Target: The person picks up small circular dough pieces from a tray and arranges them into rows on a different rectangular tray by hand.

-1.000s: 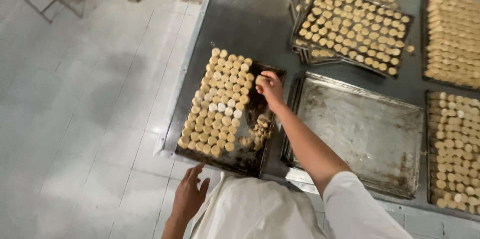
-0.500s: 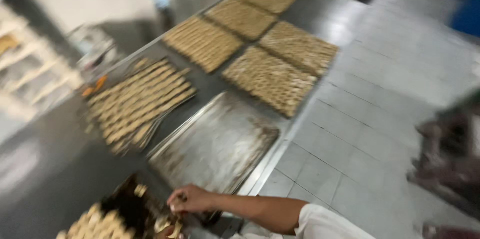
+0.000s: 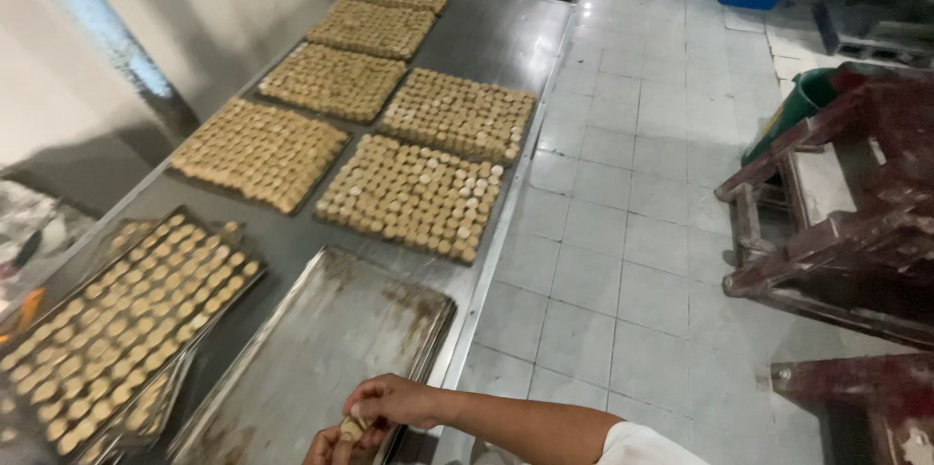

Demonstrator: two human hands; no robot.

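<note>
- Left hand (image 3: 326, 447): mostly cut off by the lower frame edge; grip state cannot be determined.
- Right hand (image 3: 394, 399): fingers curled, pinching a small cookie (image 3: 352, 427) just over the near edge of the empty tray (image 3: 321, 348).
- Filled tray (image 3: 107, 319) beside the empty tray: partly cropped.
- Change: view has panned; the floor (image 3: 632, 232) beyond the empty tray is now sharp.

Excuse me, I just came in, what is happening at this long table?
A person stands at a long metal table and holds a small pale dough piece with both hands: the right hand above, the left hand below, over the near edge of an empty baking tray. Further along lie many trays filled with small round biscuits; another full tray sits to the left.
</note>
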